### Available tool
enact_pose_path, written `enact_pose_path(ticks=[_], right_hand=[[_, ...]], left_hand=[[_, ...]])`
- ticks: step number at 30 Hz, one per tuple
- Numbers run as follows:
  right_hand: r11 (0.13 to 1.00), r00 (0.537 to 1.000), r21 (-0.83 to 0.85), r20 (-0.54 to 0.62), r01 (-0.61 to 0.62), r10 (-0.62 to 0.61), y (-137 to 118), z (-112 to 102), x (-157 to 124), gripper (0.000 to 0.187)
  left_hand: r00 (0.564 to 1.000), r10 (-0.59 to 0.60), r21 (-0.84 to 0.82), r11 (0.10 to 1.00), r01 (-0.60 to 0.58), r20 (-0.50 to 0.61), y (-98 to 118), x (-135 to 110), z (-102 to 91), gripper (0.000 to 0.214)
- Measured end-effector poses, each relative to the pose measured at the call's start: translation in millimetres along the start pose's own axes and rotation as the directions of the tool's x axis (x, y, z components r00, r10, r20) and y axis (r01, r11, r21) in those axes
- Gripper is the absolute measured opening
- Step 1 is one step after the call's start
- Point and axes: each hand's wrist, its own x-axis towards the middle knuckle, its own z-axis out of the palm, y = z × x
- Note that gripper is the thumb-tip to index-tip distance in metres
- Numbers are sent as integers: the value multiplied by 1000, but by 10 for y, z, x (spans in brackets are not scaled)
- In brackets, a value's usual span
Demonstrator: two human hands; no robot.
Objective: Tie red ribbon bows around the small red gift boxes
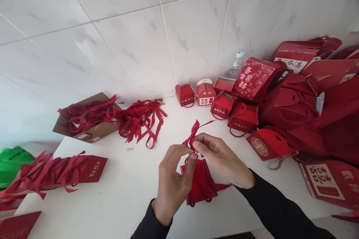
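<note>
A small red gift box (199,183) stands on the white table in front of me, beneath both hands. Above its top, a dark red ribbon (194,129) is bunched into loops, with one thin end reaching up and to the right. My left hand (177,171) pinches the lower part of the ribbon between thumb and fingertips, close to the box's top. On the other side, my right hand (221,157) is closed on the ribbon's loops with thumb and index finger. The fingers hide the ribbon's knot area. Another ribbon piece sticks out at the box's lower right.
A cardboard box (103,132) full of ribbons stands at the left, with a loose ribbon pile (141,121) beside it. Ribboned boxes (92,170) line up at the left edge. Many red boxes (291,104) crowd the right; a plastic bottle (236,66) stands by the tiled wall.
</note>
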Motion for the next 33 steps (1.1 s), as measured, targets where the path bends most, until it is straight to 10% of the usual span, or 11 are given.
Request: enact_pose_path(ticks=[10, 18, 25, 33], right_hand=[[927, 1000, -376, -24, -6, -3, -103, 73, -156, 24], [896, 999, -441, -17, -39, 35, -83, 68, -220, 20], [972, 993, -209, -75, -107, 93, 24, -217, -311, 21], [953, 932, 302, -345, 2, 107, 115, -578, -168, 20]], left_hand=[[957, -290, -138, 947, 290, 19, 67, 156, -3, 17], [854, -519, -520, 738, 430, -31, -49, 190, -4, 22], [697, -691, -739, 569, 361, -192, -382, 322, -345, 27], [573, -736, -737, 602, 308, -362, -849, 367, -663, 18]])
